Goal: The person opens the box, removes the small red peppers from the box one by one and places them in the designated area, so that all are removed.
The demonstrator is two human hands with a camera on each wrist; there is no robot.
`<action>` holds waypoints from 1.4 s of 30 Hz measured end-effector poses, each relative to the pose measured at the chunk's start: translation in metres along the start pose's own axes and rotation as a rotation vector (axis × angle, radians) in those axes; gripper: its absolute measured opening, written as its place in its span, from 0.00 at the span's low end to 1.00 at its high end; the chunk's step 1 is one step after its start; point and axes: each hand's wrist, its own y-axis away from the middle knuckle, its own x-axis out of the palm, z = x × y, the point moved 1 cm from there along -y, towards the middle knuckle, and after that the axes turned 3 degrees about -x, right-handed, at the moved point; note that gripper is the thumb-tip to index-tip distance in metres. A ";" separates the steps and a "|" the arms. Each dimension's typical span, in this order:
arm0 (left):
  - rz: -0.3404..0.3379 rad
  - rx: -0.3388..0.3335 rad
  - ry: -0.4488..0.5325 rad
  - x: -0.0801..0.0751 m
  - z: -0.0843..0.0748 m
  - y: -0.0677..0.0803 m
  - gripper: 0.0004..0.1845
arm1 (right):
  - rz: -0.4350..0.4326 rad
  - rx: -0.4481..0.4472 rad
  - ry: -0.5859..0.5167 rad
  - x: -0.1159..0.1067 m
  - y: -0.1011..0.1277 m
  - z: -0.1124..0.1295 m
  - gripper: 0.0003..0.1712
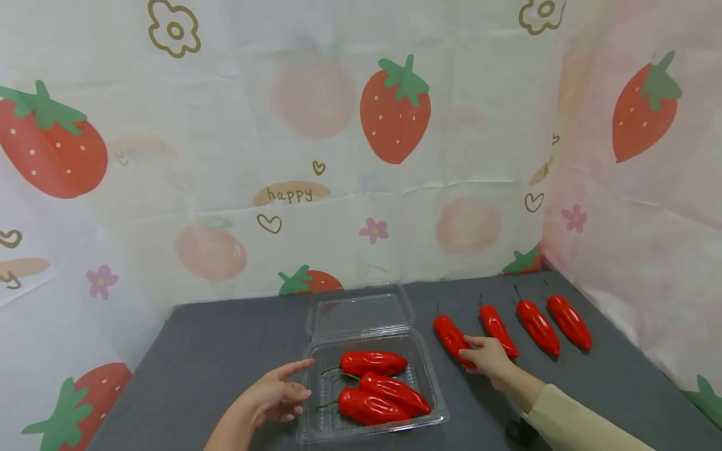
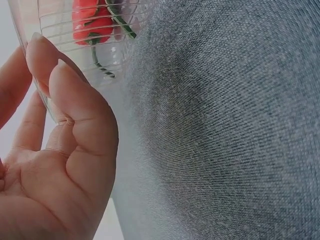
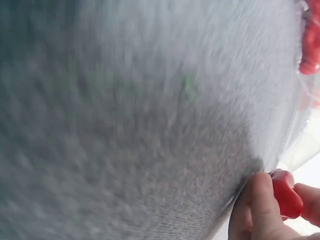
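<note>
A clear plastic clamshell box (image 1: pixel 431 376) lies with its lid (image 1: pixel 361 313) folded back; three glossy red peppers with green stems, such as the top one (image 1: pixel 373 362), lie inside. At the box's left edge is my left hand (image 1: pixel 273 396), index finger extended and the other fingers loosely bent. In the left wrist view, its fingertips are close against the clear rim; firm contact is hard to tell. To the right of the box, my right hand (image 1: pixel 489 358) pinches the lower end of a red pepper (image 1: pixel 449 332) between thumb and fingers. The right wrist view shows that pepper's tip (image 3: pixel 286 195).
More red peppers lie in a row at the right: one (image 1: pixel 496 326) just behind my right hand, another (image 1: pixel 538 327) and the outermost (image 1: pixel 570 321). A small dark object (image 1: pixel 521 432) sits by the right sleeve. Printed cloth (image 1: pixel 350 250) hangs behind the grey tabletop (image 1: pixel 225 338).
</note>
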 end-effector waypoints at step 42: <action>0.034 0.008 0.024 -0.003 0.002 -0.002 0.36 | 0.215 0.013 -0.224 -0.010 0.017 0.026 0.34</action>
